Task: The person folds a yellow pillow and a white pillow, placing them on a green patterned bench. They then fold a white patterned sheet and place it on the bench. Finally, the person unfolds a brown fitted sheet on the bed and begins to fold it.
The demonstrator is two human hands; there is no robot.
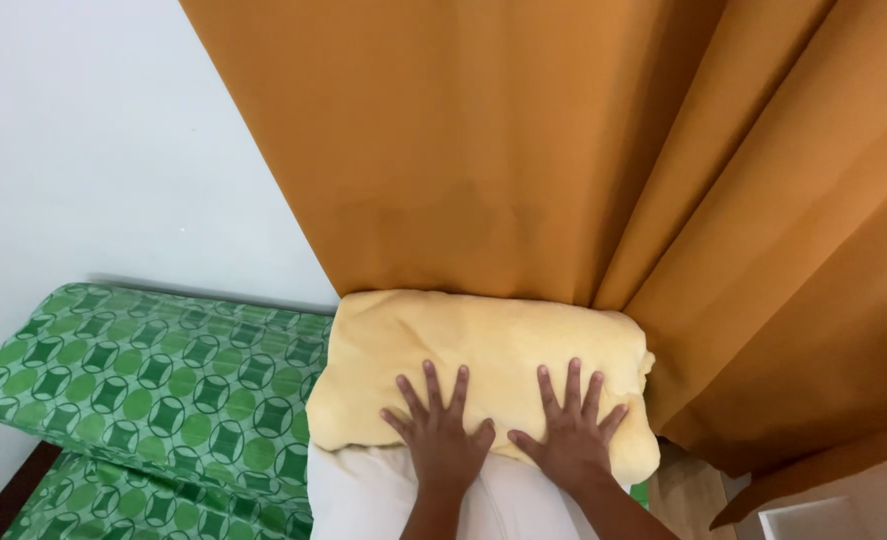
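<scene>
A folded pale yellow fleece blanket (463, 340) lies on top of a white pillow (363, 500), pushed up against the orange curtain. My left hand (441, 432) presses flat on the blanket's near edge with fingers spread. Beside it, my right hand (568, 425) lies flat on the blanket too, fingers spread. Neither hand grips anything. The thumbs nearly meet at the blanket's front edge.
An orange curtain (563, 150) hangs in folds behind the blanket. A mattress with a green circle-patterned cover (143, 380) extends to the left, against a pale wall (83, 140). A wooden floor strip (688, 495) and a white furniture corner (823, 515) show at the lower right.
</scene>
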